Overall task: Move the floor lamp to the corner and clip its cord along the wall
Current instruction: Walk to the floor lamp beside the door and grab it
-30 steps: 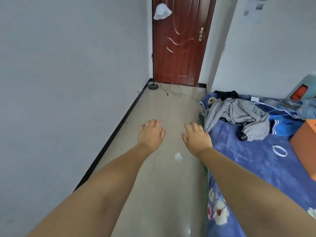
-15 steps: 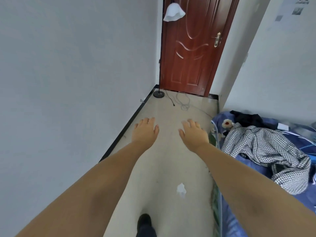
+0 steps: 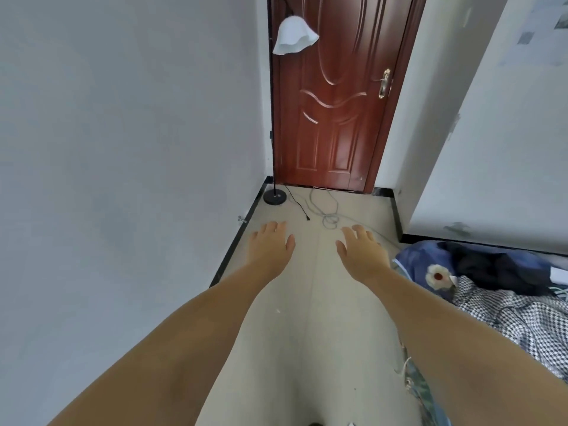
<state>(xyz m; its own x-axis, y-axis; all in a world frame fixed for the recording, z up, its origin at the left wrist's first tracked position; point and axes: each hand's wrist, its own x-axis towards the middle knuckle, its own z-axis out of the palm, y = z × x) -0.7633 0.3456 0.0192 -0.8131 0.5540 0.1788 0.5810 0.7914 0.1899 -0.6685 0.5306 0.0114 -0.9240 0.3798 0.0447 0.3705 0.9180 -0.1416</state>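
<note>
While floor lamp (image 3: 271,118) stands upright by door (image 3: 335,96), shade (image 3: 294,35) droops rightward.

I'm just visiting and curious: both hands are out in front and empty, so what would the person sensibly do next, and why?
Probably keep stepping toward the floor lamp. Left hand and right hand are open, holding nothing, and well short of it. The lamp stands by the door, its black cord loose on the floor.

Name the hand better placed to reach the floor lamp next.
Probably the left hand: it is open, empty, and on the wall side, in line with the floor lamp. The right hand sits nearer the bed.
</note>
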